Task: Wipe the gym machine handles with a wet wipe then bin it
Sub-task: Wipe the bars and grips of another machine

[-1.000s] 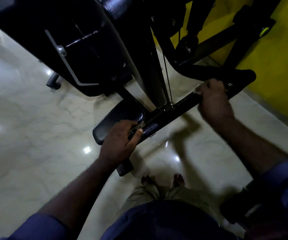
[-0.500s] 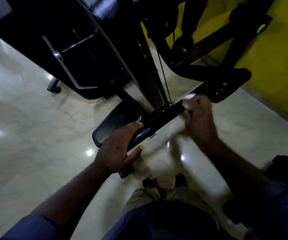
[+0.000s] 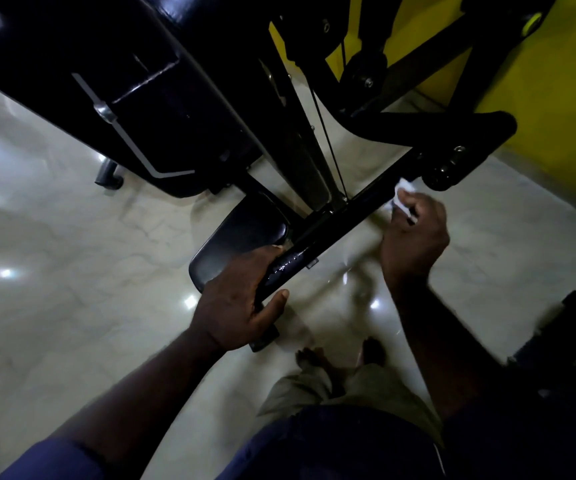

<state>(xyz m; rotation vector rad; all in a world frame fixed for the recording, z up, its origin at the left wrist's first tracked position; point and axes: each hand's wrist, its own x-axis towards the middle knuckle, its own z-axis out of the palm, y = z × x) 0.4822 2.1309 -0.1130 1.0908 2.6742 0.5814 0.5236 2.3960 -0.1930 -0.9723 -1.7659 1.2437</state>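
A black handle bar [image 3: 345,216] of the gym machine runs diagonally from lower left to upper right. My left hand [image 3: 238,303] grips its lower left end, fingers over the top and thumb underneath. My right hand [image 3: 414,237] is just below and off the bar near its right end, fingers curled round a crumpled white wet wipe [image 3: 402,194] that sticks out at the top. The bar's grip next to my left hand looks wet and shiny.
The black machine frame [image 3: 162,98] and a padded seat [image 3: 245,233] lie beyond the bar, with a thin cable [image 3: 324,133] running down to it. A yellow wall [image 3: 556,98] stands at the right. Glossy marble floor [image 3: 54,254] spreads left; my feet [image 3: 342,355] are below.
My right hand slid down the bar from its right end, then came off it, still holding the wipe. My left hand kept its grip on the lower end.
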